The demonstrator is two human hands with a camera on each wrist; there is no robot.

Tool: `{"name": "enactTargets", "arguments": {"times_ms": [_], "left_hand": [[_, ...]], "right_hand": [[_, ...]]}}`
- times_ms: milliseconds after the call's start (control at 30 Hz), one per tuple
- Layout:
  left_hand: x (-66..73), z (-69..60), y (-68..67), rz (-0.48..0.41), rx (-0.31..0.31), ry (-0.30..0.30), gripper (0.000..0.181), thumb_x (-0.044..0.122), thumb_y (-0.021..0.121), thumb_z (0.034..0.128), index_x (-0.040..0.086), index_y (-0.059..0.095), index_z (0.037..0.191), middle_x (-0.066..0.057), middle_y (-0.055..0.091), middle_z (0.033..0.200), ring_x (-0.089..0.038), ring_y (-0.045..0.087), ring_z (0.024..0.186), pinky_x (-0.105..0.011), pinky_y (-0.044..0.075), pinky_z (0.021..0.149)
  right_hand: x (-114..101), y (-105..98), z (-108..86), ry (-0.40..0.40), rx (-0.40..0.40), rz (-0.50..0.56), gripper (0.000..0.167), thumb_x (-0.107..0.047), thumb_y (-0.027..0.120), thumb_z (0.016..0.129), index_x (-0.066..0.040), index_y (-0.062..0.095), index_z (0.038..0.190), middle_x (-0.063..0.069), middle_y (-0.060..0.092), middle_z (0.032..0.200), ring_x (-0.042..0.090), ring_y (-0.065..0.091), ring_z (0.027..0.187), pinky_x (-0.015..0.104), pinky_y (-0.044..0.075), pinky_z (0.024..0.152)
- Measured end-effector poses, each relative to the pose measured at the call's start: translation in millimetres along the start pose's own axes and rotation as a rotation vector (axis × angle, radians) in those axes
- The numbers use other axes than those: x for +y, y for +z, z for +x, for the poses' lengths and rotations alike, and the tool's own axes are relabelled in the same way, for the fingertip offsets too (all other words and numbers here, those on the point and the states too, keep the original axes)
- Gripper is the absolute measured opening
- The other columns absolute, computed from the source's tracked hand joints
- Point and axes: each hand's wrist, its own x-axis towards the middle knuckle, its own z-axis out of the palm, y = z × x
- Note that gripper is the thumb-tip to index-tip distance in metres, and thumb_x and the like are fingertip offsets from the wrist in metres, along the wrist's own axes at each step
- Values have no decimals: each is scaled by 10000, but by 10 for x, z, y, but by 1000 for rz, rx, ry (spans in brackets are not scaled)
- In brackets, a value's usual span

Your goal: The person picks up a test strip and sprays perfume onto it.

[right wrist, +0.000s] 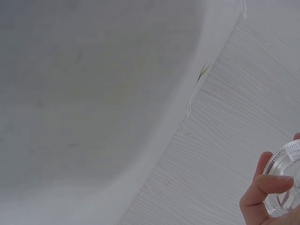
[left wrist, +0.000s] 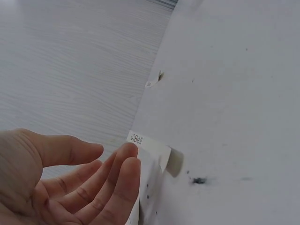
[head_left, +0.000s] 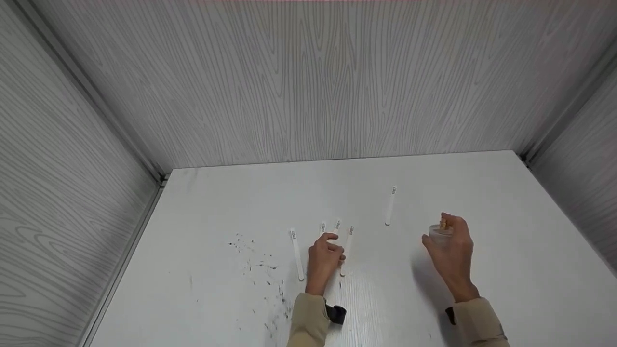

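Note:
My right hand [head_left: 457,246] grips a clear glass perfume bottle [head_left: 436,236] with a gold-coloured spray nozzle [head_left: 443,224], held above the table. The right wrist view shows the bottle's round ridged base [right wrist: 283,159] past the fingers. My left hand [head_left: 324,260] is over a group of white paper test strips, its fingers loosely bent with nothing between them. One strip [head_left: 297,255] lies left of that hand and another [head_left: 349,241] just right. Two more stick out beyond its fingers, partly hidden. In the left wrist view, a strip [left wrist: 157,149] printed "Bell" is behind the fingertips.
A separate strip [head_left: 390,207] lies farther back, between the two hands. Dark smudges [head_left: 262,265] mark the white tabletop [head_left: 217,202] left of the left hand. Grey wood-grain panels [head_left: 308,82] enclose the table at the back and sides.

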Motion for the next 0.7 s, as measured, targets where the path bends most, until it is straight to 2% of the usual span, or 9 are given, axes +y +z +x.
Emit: {"name": "enactTargets", "arguments": {"times_ms": [467,700], "left_hand": [[-46,-17,-31,68,6,26,255,-55,639,882,-55,669,1136,-57,714,769,-116,654,604,-239,506,579],[-76,-32,-37,24,-26,-14,250,-71,635,894,-67,660,1143,-74,713,774,-122,650,590,-211,504,521]], "right_hand": [[-5,4,-9,20,-9,-7,526,206,736,708,150,545,1194,330,583,1135,445,575,1054,628,462,852],[11,8,-9,6,-14,-15,535,218,741,703,162,543,1197,337,581,1147,451,575,1068,615,461,857]]}}
